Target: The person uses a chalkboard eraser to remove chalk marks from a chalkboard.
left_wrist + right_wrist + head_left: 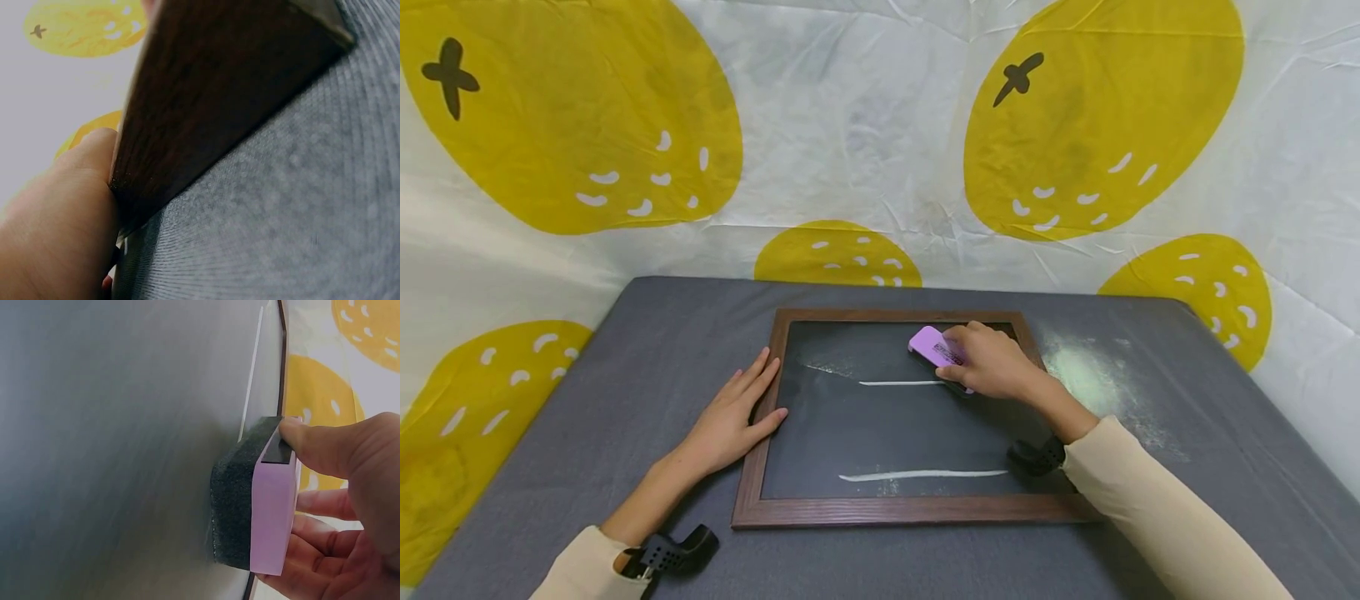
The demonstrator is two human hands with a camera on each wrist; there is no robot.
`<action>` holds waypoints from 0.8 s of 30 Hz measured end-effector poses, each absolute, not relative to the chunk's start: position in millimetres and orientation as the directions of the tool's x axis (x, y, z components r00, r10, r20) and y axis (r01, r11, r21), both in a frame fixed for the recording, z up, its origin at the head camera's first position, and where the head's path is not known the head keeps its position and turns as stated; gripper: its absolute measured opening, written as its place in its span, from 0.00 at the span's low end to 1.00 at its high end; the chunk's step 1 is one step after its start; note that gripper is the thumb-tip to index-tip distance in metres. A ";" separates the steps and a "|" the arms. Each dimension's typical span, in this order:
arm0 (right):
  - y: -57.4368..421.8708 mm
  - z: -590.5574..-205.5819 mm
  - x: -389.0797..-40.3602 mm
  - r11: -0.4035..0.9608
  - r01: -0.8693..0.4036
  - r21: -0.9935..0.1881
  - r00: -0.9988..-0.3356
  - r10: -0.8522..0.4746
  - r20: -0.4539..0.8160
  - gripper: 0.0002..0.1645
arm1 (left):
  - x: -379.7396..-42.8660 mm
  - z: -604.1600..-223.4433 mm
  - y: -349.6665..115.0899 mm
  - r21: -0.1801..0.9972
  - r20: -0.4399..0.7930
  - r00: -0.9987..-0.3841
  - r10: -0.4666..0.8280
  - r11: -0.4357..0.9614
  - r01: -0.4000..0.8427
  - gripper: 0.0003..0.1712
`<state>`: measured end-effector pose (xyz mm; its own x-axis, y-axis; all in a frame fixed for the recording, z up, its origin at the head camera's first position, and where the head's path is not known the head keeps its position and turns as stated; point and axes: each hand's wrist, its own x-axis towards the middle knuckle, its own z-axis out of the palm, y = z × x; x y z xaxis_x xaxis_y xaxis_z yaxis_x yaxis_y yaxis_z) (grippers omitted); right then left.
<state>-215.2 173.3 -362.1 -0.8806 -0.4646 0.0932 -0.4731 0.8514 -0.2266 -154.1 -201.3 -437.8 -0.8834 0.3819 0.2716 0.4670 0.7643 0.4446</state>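
Observation:
A chalkboard (880, 433) in a brown wooden frame lies on the cloth-covered table. My right hand (992, 360) grips a purple board eraser (934, 343) between thumb and fingers. In the right wrist view the dark felt side of the eraser (234, 500) is against the board. It sits at the right end of a white chalk line (898, 383); a second chalk line (925, 476) runs near the front edge. On the frame's left side rests my left hand (726, 425), fingers straight, thumb over the wood. The left wrist view shows that hand (59, 219) beside the frame's side (206, 81).
Pale chalk dust (1082, 375) marks the grey tablecloth (580, 442) right of the board. A faint chalk smear (829, 367) shows on the upper left of the board. Behind the table hangs a white curtain (857, 108) with yellow fruit shapes.

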 end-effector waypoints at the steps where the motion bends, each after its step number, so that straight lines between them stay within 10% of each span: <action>1: 169.9 -362.0 -215.0 0.853 -0.470 -0.227 -0.882 -0.462 0.090 0.34 | -154.1 -438.2 -201.5 0.443 0.274 -0.883 0.382 0.764 0.469 0.42; 24: 76.9 -365.3 -214.2 0.819 -0.544 -0.183 -0.837 -0.545 0.050 0.35 | -154.5 -440.1 -201.8 0.446 0.266 -0.887 0.377 0.768 0.460 0.43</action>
<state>-214.2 76.9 -365.3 -0.8369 -0.5452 0.0496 -0.5442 0.8187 -0.1831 -154.5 -201.8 -440.1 -0.8871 0.3773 0.2657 0.4601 0.7678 0.4458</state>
